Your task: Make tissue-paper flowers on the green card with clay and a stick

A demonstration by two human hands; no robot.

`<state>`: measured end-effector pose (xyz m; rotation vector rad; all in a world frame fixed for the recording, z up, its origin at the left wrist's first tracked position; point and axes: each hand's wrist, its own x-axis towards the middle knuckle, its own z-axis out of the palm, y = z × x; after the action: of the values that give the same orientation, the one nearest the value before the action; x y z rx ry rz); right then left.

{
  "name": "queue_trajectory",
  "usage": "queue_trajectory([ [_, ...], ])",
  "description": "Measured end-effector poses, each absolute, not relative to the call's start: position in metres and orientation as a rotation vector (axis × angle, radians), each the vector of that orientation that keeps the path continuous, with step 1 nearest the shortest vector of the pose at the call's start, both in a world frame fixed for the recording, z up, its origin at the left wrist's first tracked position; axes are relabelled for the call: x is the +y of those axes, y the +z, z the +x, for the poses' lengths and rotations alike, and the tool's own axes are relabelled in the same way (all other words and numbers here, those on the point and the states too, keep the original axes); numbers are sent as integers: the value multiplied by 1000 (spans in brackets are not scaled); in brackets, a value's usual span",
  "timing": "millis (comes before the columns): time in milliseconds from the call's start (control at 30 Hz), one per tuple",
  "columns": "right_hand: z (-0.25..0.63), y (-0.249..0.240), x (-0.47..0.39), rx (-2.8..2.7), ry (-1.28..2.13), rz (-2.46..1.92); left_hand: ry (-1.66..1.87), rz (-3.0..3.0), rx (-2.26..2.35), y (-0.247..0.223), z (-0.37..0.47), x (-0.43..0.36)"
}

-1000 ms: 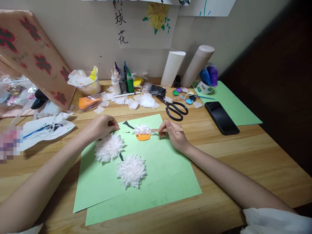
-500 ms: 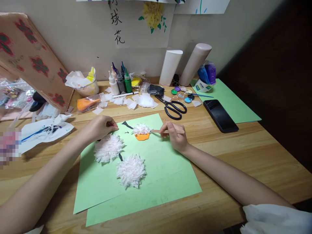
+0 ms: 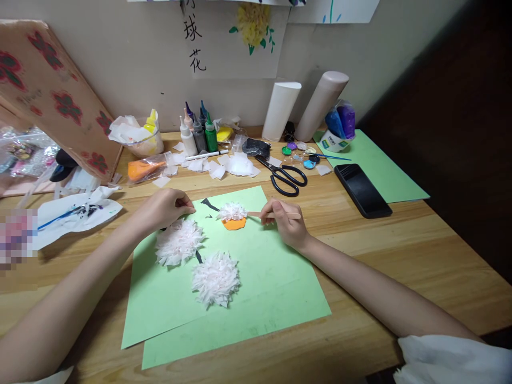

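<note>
My right hand [image 3: 286, 224] is closed around a flat wooden craft stick [image 3: 295, 216]. The stick's tip touches the right side of a small white paper pompom [image 3: 232, 211], which covers the upper part of an orange clay patch [image 3: 234, 224]. My left hand [image 3: 166, 208] rests at the upper left of the green paper [image 3: 276, 277], fingers curled together; whatever may be between them is hidden. Just below it sits a fluffy white pompom [image 3: 180, 241], and a second one [image 3: 216, 280] lies lower on the paper. A dark painted branch [image 3: 209, 204] shows beside the small pompom.
Black-handled scissors [image 3: 286, 177] lie behind the paper. White paper pieces [image 3: 240, 165], paint bottles [image 3: 199, 133] and bagged orange clay [image 3: 146, 169] stand along the back. A phone [image 3: 362, 190] lies to the right. At left is a paint-stained sheet [image 3: 76, 213].
The craft stick has shifted very slightly left, with its tip at the small pompom's edge. Both hands stay in nearly the same place, and the view has moved a little.
</note>
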<state>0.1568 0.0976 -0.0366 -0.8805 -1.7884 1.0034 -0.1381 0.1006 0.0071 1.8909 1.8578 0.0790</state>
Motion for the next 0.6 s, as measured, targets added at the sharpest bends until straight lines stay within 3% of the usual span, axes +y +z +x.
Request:
queue_trajectory([
  [467, 149, -36, 105, -1593, 1247, -958, 58, 1878, 1865, 9, -137, 101],
  [600, 151, -34, 104, -1781, 1176, -904, 92, 1884, 1844, 8, -138, 101],
])
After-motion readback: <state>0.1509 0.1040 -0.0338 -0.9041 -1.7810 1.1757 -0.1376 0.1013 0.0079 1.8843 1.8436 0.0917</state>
